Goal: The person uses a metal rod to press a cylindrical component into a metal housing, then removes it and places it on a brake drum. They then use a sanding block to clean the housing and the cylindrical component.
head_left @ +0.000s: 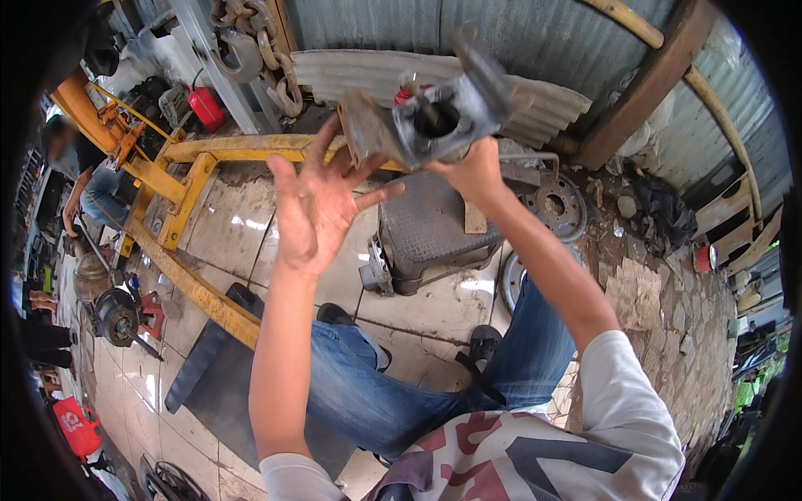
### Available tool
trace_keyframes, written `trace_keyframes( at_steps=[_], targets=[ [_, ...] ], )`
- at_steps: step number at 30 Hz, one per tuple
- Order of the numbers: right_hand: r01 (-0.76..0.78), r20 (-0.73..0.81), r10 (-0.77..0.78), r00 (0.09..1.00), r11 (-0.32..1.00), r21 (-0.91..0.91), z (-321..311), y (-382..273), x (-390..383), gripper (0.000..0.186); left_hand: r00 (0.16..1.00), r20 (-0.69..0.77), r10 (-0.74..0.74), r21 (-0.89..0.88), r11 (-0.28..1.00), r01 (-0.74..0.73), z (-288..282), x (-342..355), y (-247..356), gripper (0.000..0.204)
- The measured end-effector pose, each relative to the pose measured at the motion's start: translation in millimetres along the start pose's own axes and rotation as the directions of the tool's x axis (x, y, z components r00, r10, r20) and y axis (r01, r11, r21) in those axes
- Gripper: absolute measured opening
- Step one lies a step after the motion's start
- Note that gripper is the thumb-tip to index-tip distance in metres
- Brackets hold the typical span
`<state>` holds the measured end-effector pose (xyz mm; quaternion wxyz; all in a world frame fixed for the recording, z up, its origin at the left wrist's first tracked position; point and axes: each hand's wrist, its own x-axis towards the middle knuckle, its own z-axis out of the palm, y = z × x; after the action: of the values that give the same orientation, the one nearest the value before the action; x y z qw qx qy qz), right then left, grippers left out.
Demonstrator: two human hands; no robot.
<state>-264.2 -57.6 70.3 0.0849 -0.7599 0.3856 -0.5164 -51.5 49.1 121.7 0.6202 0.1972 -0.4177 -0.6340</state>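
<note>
Raised in front of me is a grey metal housing [468, 134] with a square flange, a dark round hole and a rusty, plate-like end at its left. My right hand [474, 177] grips it from below at the right, and its far end is blurred. My left hand [317, 209] is open beside the rusty end, palm up and fingers spread. Its fingertips overlap that end in view; whether they touch it I cannot tell. Below the housing, a dark textured metal box [434, 221] stands on the tiles, with a small wooden piece [474, 219] against it.
A yellow hoist frame [205, 288] spans the floor at left. Wheel rims [555, 204] lie to the right of the box. Heavy chain [267, 46] hangs at the back. At far left, a person [83, 179] crouches near a hub assembly [117, 317].
</note>
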Motion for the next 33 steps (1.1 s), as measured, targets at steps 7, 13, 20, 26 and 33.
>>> trace_keyframes(
  at_steps=[7, 13, 20, 26, 33],
  targets=[
    [-0.044, 0.303, 0.12, 0.945, 0.968, -0.249, 18.4, 29.2, -31.5, 0.074, 0.908, -0.343, -0.241, 0.018, 0.965, 0.263, -18.2, 6.8, -39.4, 0.06],
    [-0.073, 0.475, 0.236, 0.847, 0.939, -0.336, 24.5, 35.3, -39.1, 0.08, 0.821, -0.522, -0.232, 0.074, 0.946, 0.315, -31.7, 21.6, -65.2, 0.048],
    [-0.031, 0.439, 0.157, 0.885, 0.959, -0.281, 10.1, 29.5, -51.6, 0.06, 0.799, -0.587, -0.133, 0.266, 0.9, 0.345, -21.4, 30.1, -58.7, 0.045],
    [-0.097, 0.325, 0.273, 0.906, 0.879, -0.467, -36.8, 41.3, -105.5, 0.059, 0.746, -0.634, -0.204, 0.22, 0.877, 0.426, -34.6, 27.8, -66.0, 0.048],
    [-0.375, 0.358, 0.465, 0.81, 0.879, -0.294, -45.2, 54.8, -127.5, 0.061, 0.691, -0.673, -0.263, 0.189, 0.843, 0.504, -62.4, 26.3, -81.1, 0.041]
  ],
)
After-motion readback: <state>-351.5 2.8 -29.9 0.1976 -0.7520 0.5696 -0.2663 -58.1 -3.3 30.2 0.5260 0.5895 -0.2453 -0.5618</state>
